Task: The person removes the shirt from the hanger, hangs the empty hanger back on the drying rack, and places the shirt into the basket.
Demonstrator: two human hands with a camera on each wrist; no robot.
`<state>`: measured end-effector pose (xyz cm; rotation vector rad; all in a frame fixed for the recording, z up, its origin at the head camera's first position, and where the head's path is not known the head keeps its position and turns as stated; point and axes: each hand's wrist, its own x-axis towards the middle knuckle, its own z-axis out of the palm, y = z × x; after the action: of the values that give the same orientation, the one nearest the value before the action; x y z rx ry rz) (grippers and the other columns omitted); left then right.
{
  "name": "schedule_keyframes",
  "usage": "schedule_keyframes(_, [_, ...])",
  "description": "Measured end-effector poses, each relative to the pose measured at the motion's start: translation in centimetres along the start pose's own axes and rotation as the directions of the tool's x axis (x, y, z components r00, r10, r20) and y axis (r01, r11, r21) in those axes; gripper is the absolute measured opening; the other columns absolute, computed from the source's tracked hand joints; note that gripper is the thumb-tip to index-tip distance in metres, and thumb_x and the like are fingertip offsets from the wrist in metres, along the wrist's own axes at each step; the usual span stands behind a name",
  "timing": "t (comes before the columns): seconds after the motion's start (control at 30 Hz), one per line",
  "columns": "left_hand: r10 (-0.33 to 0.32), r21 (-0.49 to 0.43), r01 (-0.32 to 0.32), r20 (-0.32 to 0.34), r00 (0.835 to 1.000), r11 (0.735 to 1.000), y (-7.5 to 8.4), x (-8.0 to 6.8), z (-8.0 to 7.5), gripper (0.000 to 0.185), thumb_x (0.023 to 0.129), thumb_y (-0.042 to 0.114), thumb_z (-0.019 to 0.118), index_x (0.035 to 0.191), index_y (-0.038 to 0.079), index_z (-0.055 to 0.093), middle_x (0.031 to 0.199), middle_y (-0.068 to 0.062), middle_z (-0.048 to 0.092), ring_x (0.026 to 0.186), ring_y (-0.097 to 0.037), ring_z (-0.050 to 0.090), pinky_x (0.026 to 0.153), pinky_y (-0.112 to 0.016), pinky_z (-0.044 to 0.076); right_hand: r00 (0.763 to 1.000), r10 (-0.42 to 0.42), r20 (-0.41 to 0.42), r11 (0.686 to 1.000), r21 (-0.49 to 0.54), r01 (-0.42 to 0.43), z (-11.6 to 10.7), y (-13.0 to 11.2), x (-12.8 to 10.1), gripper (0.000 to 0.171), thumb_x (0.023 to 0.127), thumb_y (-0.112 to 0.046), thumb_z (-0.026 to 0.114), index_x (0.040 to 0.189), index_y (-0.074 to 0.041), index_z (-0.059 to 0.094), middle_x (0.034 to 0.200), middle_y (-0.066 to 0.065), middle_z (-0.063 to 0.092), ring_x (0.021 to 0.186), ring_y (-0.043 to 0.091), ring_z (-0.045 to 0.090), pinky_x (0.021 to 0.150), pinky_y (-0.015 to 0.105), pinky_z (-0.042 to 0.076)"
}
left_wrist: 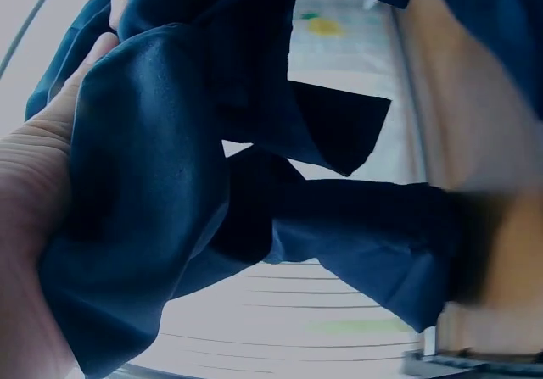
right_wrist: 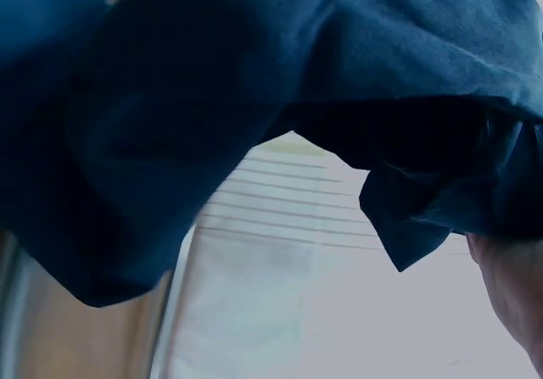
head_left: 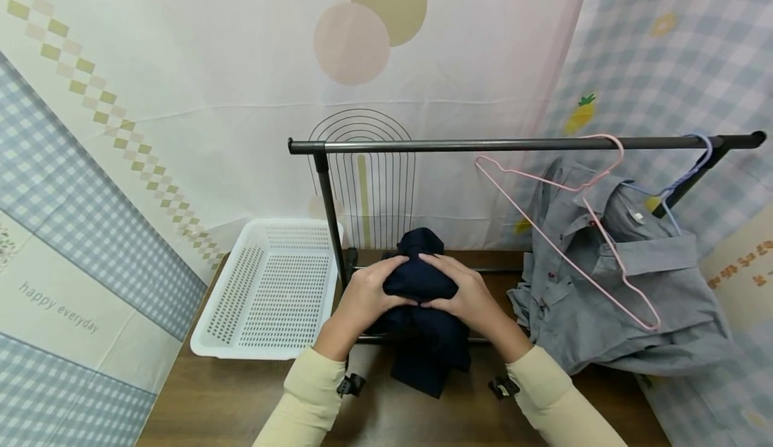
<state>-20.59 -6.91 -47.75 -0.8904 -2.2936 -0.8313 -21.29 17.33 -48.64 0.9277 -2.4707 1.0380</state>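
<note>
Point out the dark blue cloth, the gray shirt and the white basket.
Dark blue cloth (head_left: 421, 279): head view, on its bunched upper part.
Gray shirt (head_left: 676, 296): head view, on the fabric of its body.
White basket (head_left: 280, 299): head view, on its perforated bottom.

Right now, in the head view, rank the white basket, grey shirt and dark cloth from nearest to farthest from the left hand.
1. Dark cloth, gripped by the left hand.
2. White basket, to that hand's left.
3. Grey shirt, off to the right.
</note>
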Motion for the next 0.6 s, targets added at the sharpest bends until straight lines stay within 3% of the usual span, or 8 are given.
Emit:
schedule_keyframes(0.27, [0.03,0.006,-0.03,-0.031,0.999,1.0,0.8,1.3,-3.2,0.074,0.067,0.029,0.096,0.13,0.002,0.067,0.124,-0.016,0.074,0.113,-0.03,0.073,0.097,-0.038,0.058,0.999,-0.042,-0.014,0.998,0.041,0.042,-1.1,-2.3,1.8,0.089,0.072,-0.017,0.095,0.152,-0.023,0.054,0.148,0.019,0.057,0.134,0.04,0.057,0.104,0.059,0.051])
schedule_keyframes(0.6, [0.016,0.043,-0.015,-0.028,0.999,0.999,1.5,1.8,-6.9,0.072,0.067,0.025,0.097,0.128,0.001,0.069,0.122,-0.017,0.075,0.112,-0.032,0.073,0.096,-0.04,0.059,0.997,-0.077,-0.017,0.992,0.103,0.078,-1.0,-4.7,3.9,0.087,0.074,-0.015,0.094,0.151,-0.021,0.055,0.15,0.015,0.056,0.137,0.037,0.055,0.108,0.056,0.05])
